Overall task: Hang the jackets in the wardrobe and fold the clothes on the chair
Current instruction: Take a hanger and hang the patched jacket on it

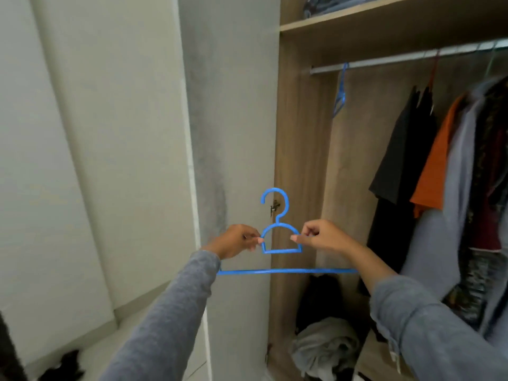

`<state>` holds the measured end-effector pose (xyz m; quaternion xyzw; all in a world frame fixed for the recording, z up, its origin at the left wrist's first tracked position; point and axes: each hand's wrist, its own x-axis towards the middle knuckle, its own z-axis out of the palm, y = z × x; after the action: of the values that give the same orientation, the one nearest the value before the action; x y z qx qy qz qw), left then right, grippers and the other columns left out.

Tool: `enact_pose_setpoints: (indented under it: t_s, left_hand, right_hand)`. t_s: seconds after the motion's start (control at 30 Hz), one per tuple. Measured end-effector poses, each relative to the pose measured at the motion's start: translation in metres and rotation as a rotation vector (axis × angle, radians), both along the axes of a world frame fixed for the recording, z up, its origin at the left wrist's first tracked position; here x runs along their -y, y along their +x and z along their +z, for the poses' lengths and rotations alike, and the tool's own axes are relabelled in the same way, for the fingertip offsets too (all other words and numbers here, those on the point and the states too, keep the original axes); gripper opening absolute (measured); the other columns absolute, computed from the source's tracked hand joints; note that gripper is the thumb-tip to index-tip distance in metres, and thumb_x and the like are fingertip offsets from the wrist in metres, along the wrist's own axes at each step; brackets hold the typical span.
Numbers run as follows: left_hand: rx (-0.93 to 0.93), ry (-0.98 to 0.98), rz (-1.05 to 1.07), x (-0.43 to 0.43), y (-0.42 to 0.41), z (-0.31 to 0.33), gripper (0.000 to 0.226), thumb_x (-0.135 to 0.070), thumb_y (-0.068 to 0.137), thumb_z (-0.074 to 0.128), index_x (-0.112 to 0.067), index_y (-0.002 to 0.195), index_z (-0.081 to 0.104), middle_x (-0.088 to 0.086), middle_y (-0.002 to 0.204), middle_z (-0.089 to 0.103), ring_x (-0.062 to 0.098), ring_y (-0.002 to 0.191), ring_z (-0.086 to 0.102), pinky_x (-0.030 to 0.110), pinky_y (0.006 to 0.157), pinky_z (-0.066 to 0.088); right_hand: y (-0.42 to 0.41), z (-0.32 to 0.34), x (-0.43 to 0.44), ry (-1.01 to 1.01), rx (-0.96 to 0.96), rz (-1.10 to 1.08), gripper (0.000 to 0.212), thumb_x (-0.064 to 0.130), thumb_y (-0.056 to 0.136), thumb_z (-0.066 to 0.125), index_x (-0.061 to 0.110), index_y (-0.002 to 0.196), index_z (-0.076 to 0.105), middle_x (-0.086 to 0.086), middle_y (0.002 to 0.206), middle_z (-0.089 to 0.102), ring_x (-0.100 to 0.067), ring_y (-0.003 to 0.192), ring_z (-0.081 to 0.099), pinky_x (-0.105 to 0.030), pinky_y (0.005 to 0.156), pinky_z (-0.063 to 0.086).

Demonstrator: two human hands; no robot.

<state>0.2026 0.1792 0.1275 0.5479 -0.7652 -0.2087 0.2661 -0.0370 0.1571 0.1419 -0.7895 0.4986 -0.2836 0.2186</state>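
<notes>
Before wardrobe (pixel 302 133), blue hanger (pixel 280 271) (hook up, bar level), pinched by left hand (pixel 236 240), right hand (pixel 323 235)

This was a home, a bedroom corner by the look of it. An open wooden wardrobe (pixel 299 133) stood behind the right hand (pixel 321 235), its rail (pixel 384 60) above that hand carrying hung garments (pixel 428 160) off to the right. A shelf (pixel 357 22) higher up held folded clothes (pixel 330 4), a crumpled heap (pixel 324 347) lay below the hand, and pale plain walls (pixel 110 133) rose beyond the left hand (pixel 236 242).

glossy plastic hanger (pixel 280 244), woodgrain wardrobe (pixel 302 160)
</notes>
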Motion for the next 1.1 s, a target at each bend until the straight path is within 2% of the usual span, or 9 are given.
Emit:
enact_pose_setpoints:
  t_s: [0.07, 0.17, 0.3, 0.47, 0.57, 0.63, 0.73, 0.83, 1.1]
  left_hand:
    - [-0.002, 0.039, 0.024, -0.03, 0.033, 0.001, 0.024, -0.022, 0.093, 0.059, 0.001, 0.095, 0.067, -0.006, 0.065, 0.058, -0.004, 0.054, 0.052, 0.008, 0.062, 0.04]
    - [0.001, 0.067, 0.101, -0.083, 0.086, 0.001, 0.025, -0.022, 0.092, 0.06, 0.001, 0.097, 0.068, -0.006, 0.065, 0.059, -0.005, 0.055, 0.054, 0.005, 0.06, 0.04]
    - [0.031, 0.063, 0.215, -0.162, 0.162, -0.007, 0.025, -0.021, 0.092, 0.059, 0.002, 0.098, 0.067, -0.003, 0.067, 0.058, -0.012, 0.047, 0.049, 0.004, 0.052, 0.036]
    - [0.019, 0.061, 0.4, -0.274, 0.273, -0.022, 0.025, -0.023, 0.092, 0.06, 0.0, 0.096, 0.068, -0.006, 0.065, 0.058, -0.006, 0.053, 0.052, 0.007, 0.058, 0.038]
    - [0.003, 0.13, 0.478, -0.324, 0.318, -0.031, 0.024, -0.029, 0.092, 0.06, -0.008, 0.094, 0.069, -0.007, 0.067, 0.061, 0.007, 0.066, 0.057, 0.026, 0.072, 0.049]
    - [-0.037, 0.167, 0.538, -0.371, 0.359, -0.038, 0.019, -0.031, 0.091, 0.06, -0.016, 0.083, 0.068, -0.004, 0.069, 0.064, 0.01, 0.068, 0.061, 0.031, 0.076, 0.053]
    - [-0.029, 0.176, 0.617, -0.426, 0.403, -0.041, 0.026, -0.035, 0.093, 0.056, -0.024, 0.07, 0.063, -0.009, 0.066, 0.065, -0.001, 0.062, 0.061, 0.017, 0.068, 0.049]
    - [-0.056, 0.153, 0.732, -0.464, 0.436, -0.044, 0.031, -0.04, 0.094, 0.051, -0.018, 0.076, 0.064, -0.008, 0.067, 0.063, -0.003, 0.061, 0.059, 0.011, 0.065, 0.044]
    - [-0.114, 0.192, 0.904, -0.507, 0.514, -0.069, 0.042, -0.043, 0.097, 0.042, -0.01, 0.093, 0.066, 0.0, 0.081, 0.067, 0.01, 0.075, 0.062, 0.02, 0.076, 0.049]
  right_hand:
    - [0.035, -0.006, -0.018, 0.029, 0.011, 0.065, 0.036, 0.037, 0.081, 0.071, 0.018, 0.056, 0.053, 0.011, 0.036, 0.043, -0.002, 0.038, 0.038, -0.015, 0.046, 0.033]
    - [0.101, -0.012, -0.051, 0.014, 0.013, 0.167, 0.037, 0.038, 0.085, 0.067, 0.02, 0.054, 0.056, 0.014, 0.04, 0.046, 0.0, 0.042, 0.04, -0.012, 0.048, 0.031]
    - [0.198, -0.029, -0.101, 0.113, 0.081, 0.301, 0.034, 0.038, 0.085, 0.065, 0.016, 0.06, 0.061, 0.01, 0.054, 0.056, -0.003, 0.054, 0.048, -0.023, 0.062, 0.041]
    - [0.328, -0.038, -0.193, 0.258, 0.225, 0.533, 0.025, 0.022, 0.089, 0.064, 0.02, 0.064, 0.063, 0.008, 0.054, 0.062, -0.002, 0.051, 0.056, -0.016, 0.063, 0.045]
    - [0.379, -0.044, -0.227, 0.346, 0.316, 0.623, 0.016, 0.017, 0.089, 0.063, 0.012, 0.074, 0.063, 0.002, 0.055, 0.061, -0.008, 0.047, 0.054, -0.021, 0.057, 0.045]
    - [0.424, -0.047, -0.264, 0.399, 0.336, 0.702, 0.011, 0.016, 0.089, 0.063, 0.01, 0.08, 0.062, -0.002, 0.057, 0.059, -0.01, 0.046, 0.052, -0.021, 0.053, 0.045]
    - [0.481, -0.048, -0.306, 0.449, 0.36, 0.774, 0.014, 0.018, 0.09, 0.062, 0.005, 0.085, 0.063, -0.004, 0.059, 0.058, -0.011, 0.047, 0.051, -0.022, 0.052, 0.045]
    - [0.525, -0.046, -0.333, 0.466, 0.358, 0.806, 0.015, 0.022, 0.09, 0.062, 0.008, 0.084, 0.063, -0.005, 0.061, 0.058, -0.014, 0.05, 0.051, -0.024, 0.053, 0.045]
    - [0.613, -0.054, -0.35, 0.46, 0.342, 0.803, 0.014, 0.024, 0.092, 0.059, 0.011, 0.088, 0.065, -0.003, 0.068, 0.064, -0.011, 0.054, 0.055, -0.019, 0.053, 0.045]
